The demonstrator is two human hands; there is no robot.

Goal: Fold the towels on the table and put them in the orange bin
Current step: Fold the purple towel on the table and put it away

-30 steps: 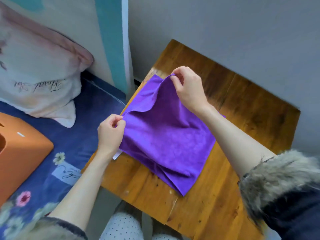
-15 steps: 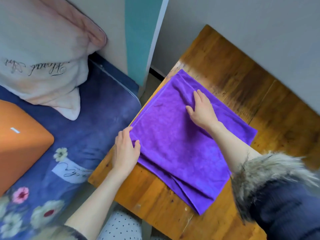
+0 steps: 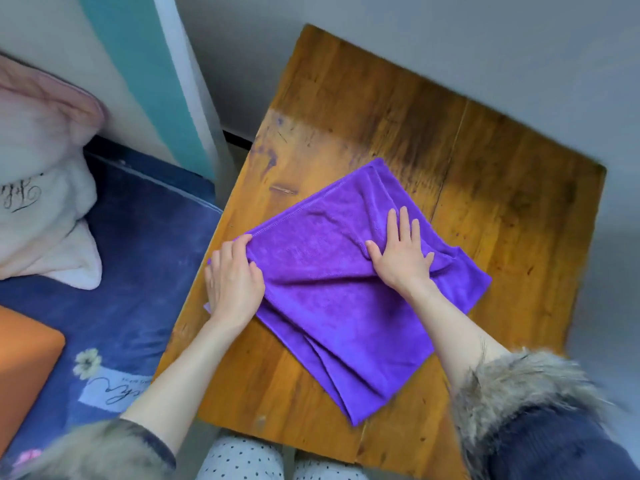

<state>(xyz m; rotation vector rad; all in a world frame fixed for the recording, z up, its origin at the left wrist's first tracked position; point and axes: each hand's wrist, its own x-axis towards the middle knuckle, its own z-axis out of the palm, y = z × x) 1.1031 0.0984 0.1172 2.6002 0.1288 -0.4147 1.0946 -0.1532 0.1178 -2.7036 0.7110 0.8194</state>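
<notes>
A purple towel, folded into several layers, lies on the wooden table near its left edge. My left hand rests on the towel's left corner, fingertips at the hem and thumb lying on the cloth. Spread flat, my right hand presses on the top layer, and the fabric wrinkles around it. A corner of the orange bin shows at the left edge, down on the bed; its opening is out of view.
Blue flowered bedding lies left of the table, with a pink-white pillow at its head. A grey wall runs behind the table. My knees in dotted trousers sit under the near table edge.
A second ago both hands pinched the towel's raised edge. That edge now lies flat, and both hands rest on the cloth. The view has shifted left and closer.
</notes>
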